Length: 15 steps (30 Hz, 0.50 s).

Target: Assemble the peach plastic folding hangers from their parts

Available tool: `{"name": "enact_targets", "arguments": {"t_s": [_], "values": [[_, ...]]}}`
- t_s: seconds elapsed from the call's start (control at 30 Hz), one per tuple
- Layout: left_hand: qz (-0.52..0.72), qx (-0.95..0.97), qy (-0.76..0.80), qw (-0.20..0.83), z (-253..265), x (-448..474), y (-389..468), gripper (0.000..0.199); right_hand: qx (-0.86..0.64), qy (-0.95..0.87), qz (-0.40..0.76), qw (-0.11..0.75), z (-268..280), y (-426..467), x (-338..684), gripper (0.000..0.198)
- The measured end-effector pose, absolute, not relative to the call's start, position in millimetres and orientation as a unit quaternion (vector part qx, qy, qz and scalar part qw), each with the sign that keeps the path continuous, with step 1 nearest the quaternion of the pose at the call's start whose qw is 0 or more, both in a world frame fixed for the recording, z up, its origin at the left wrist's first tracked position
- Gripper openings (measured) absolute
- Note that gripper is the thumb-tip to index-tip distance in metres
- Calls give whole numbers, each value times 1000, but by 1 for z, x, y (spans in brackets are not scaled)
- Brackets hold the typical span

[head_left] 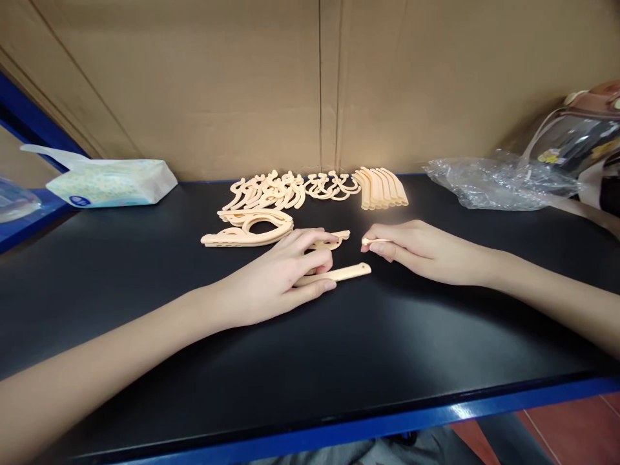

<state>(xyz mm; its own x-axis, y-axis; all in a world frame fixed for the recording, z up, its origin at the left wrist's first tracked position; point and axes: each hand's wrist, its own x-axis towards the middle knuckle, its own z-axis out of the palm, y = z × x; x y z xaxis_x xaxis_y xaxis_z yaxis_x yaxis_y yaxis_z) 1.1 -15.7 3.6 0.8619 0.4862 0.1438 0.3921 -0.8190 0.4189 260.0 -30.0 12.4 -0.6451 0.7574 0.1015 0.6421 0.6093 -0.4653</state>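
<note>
My left hand (290, 274) grips a beige plastic hanger arm (352, 272), whose end with a small hole points right. Its outstretched fingertips lie on another curved beige hanger piece (343, 236) just behind. My right hand (421, 252) is closed, pinching a thin beige hanger piece (380, 241) that is mostly hidden by the fingers. Left of my left hand, folded beige hangers (242, 237) lie stacked. Farther back sit a heap of curved beige hooks (266, 190), some more hooks in a looser group (334, 187), and a row of hanger arms (382, 188).
A tissue pack (116, 183) lies at the back left of the black tabletop (300, 387). Crumpled clear plastic bags (498, 184) and a transparent bag (571, 142) are at the right. Cardboard (232, 84) stands along the back. A blue edge (465, 411) runs along the front.
</note>
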Motion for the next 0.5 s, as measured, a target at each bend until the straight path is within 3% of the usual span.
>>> {"name": "enact_targets", "arguments": {"t_s": [0.3,0.5], "values": [[182,921,265,221,1,8,-18,19,-403,-836,298,224,5,-28,260,32],[180,925,260,211,1,8,-20,18,-402,-847,284,200,7,-31,257,27]]}}
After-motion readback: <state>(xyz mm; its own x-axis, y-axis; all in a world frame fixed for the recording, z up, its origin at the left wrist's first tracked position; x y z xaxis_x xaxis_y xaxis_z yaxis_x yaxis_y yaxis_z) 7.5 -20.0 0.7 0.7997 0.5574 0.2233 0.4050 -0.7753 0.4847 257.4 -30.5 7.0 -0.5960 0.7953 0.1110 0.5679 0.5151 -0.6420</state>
